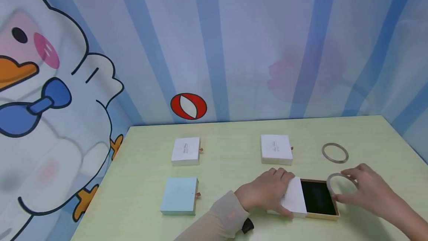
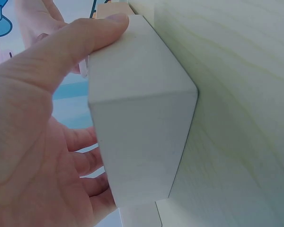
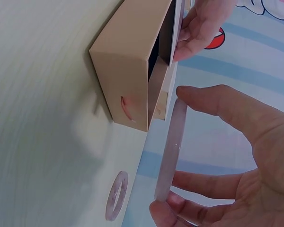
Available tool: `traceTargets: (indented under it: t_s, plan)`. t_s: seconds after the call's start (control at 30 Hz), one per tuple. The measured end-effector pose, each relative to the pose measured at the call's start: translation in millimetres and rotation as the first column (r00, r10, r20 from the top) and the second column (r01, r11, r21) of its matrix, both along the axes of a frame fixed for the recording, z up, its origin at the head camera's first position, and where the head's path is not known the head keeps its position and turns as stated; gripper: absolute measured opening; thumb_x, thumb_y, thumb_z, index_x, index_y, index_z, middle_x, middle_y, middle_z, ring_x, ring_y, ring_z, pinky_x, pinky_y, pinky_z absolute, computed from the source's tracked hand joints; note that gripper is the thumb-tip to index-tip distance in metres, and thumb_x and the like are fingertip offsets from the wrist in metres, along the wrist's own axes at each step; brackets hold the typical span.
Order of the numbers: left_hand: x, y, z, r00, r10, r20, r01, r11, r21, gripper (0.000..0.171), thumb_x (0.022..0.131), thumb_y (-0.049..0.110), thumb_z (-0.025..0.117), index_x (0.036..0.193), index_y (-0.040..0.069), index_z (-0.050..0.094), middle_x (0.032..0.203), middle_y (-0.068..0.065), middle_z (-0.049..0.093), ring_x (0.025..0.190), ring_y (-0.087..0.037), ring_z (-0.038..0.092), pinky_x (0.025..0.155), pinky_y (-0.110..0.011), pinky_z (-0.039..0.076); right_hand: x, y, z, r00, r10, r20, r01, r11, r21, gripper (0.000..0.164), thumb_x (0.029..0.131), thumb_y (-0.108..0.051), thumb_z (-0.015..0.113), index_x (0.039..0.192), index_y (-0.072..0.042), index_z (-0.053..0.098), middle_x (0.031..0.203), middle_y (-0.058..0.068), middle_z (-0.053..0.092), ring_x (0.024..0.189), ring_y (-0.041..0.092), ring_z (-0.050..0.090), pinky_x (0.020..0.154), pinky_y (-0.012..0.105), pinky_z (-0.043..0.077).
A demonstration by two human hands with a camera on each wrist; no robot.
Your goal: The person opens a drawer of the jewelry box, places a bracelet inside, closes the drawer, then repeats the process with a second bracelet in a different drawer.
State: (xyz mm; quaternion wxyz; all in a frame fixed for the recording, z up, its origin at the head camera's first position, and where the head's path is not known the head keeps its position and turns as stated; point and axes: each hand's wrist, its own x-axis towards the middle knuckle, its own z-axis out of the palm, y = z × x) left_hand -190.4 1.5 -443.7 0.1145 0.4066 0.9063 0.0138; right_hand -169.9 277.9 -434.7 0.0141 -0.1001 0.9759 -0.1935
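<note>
Right hand, thumb opposite fingers, pinches the bangle across its rim, just beside the drawer's end; left hand grips the cover! Looks light, stiff, slippery, likely brittle: opposite edges, gently squeezed, seem the safest hold.

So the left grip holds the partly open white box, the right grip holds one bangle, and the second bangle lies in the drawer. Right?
Not quite: the second bangle lies on the table, not in the drawer; the head view shows it. The rest stands: the left grip holds the partly open white box, the right grip holds one bangle.
</note>
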Motion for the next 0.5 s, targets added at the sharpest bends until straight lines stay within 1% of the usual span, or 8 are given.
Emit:
traceTargets:
  t_s: [0.17, 0.33, 0.5]
  plan:
    - [-0.2, 0, -0.4, 1.0, -0.001, -0.005, 0.001, 1.0, -0.002, 0.103, 0.074, 0.067, 0.076, 0.151, 0.012, 0.035, 0.139, 0.003, 0.046, 0.114, -0.008, 0.045, 0.098, -0.02, 0.036, 0.5, -4, -2.1, 1.0, 0.009, 0.009, -0.008, 1.0, -0.015, 0.076, 0.063, -0.04, 0.093, 0.105, 0.016, 0.065, 0.089, 0.016, 0.054, 0.077, 0.027, 0.05, 0.059, 0.039, 0.046]
    - [-0.5, 0, -1.4, 1.0, 0.002, -0.004, -0.002, 1.0, 0.0, 0.103, 0.074, 0.067, 0.076, 0.151, 0.012, 0.035, 0.139, 0.002, 0.046, 0.115, -0.008, 0.045, 0.099, -0.02, 0.036, 0.8, -9, -2.8, 0.999, 0.015, 0.04, -0.014, 0.999, -0.032, 0.077, 0.064, -0.041, 0.092, 0.108, 0.016, 0.065, 0.091, 0.016, 0.053, 0.077, 0.025, 0.05, 0.059, 0.038, 0.045]
    - [-0.7, 0, -3.5, 1.0, -0.012, -0.022, 0.012, 1.0, -0.005, 0.103, 0.074, 0.068, 0.075, 0.15, 0.012, 0.035, 0.139, 0.002, 0.046, 0.115, -0.008, 0.045, 0.099, -0.02, 0.036, 2.1, -15, -5.0, 0.999, 0.014, 0.037, -0.012, 0.999, -0.05, 0.076, 0.062, -0.04, 0.093, 0.107, 0.016, 0.065, 0.091, 0.015, 0.053, 0.077, 0.025, 0.049, 0.059, 0.037, 0.044]
